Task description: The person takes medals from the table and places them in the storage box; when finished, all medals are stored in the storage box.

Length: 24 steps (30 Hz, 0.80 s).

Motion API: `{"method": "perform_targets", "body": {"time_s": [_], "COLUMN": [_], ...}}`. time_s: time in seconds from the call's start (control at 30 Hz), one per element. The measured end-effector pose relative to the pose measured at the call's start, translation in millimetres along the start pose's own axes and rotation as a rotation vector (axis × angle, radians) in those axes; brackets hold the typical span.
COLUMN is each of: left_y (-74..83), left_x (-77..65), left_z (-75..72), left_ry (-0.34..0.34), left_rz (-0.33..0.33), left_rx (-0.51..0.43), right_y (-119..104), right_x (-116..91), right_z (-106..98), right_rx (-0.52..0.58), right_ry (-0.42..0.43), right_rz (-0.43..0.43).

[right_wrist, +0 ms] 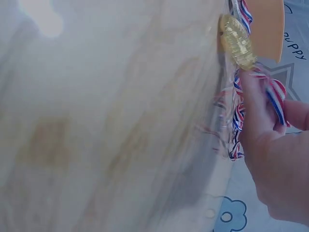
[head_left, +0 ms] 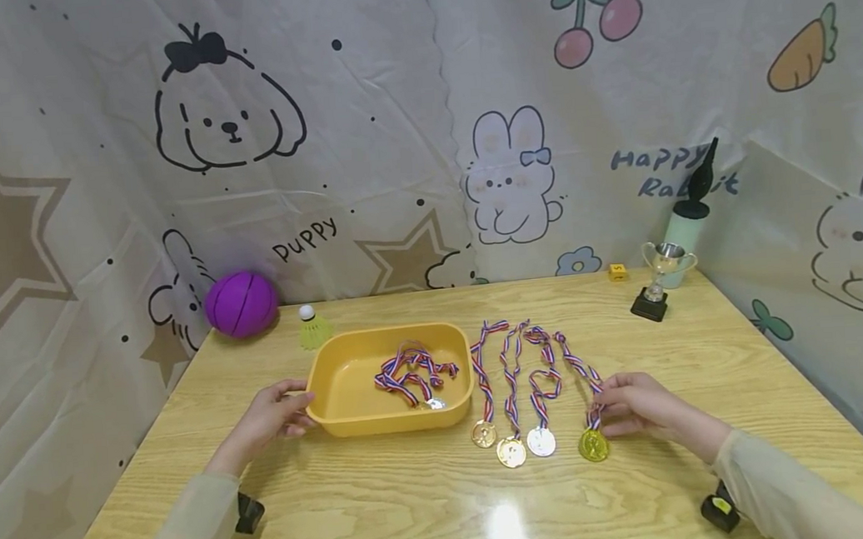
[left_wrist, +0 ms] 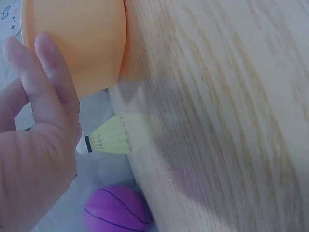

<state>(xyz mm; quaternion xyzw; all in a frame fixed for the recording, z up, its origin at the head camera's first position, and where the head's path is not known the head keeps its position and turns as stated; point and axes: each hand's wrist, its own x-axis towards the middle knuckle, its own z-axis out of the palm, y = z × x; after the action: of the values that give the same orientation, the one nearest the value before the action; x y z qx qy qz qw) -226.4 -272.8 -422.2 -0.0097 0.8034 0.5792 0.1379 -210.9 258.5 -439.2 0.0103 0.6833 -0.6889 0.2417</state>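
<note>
Medals (head_left: 511,453), four beside one yellow tub (head_left: 393,423).
Right hand (head_left: 640,405) pinches one striped ribbon (head_left: 576,363) between its fingers; left hand (head_left: 267,415) touches the tub, fingers fairly straight.

Forearms (head_left: 193,520) stretched forward, left fingers (left_wrist: 39,89) extended, right fingers (right_wrist: 253,104) pinching

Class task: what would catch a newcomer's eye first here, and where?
Most striking is the yellow bin near the middle of the table, the left hand at its left edge. To its right, four medals are lined up, the right hand pinching the rightmost one's striped ribbon. A purple ball sits near the back left corner.
</note>
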Motion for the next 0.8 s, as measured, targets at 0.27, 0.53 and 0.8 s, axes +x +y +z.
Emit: {"method": "perform_targets", "body": {"time_s": [0.27,0.53,0.8], "left_y": [-0.2,-1.8,-1.8], "left_x": [0.3,0.9,0.7], "left_z": [0.7,0.0,0.1], "left_ry": [0.003,0.002,-0.005], "left_rz": [-0.002,0.004,0.001], "left_rx": [-0.008,-0.006,-0.004], "right_y": [4.9,1.8,0.4], "right_x": [3.9,2.2,0.7], "right_z": [-5.0,-4.6,-3.4], "right_rx": [0.056,0.078,0.100], "right_ry": [-0.056,-0.080,-0.085], "right_rz": [-0.039,-0.066,-0.072]}}
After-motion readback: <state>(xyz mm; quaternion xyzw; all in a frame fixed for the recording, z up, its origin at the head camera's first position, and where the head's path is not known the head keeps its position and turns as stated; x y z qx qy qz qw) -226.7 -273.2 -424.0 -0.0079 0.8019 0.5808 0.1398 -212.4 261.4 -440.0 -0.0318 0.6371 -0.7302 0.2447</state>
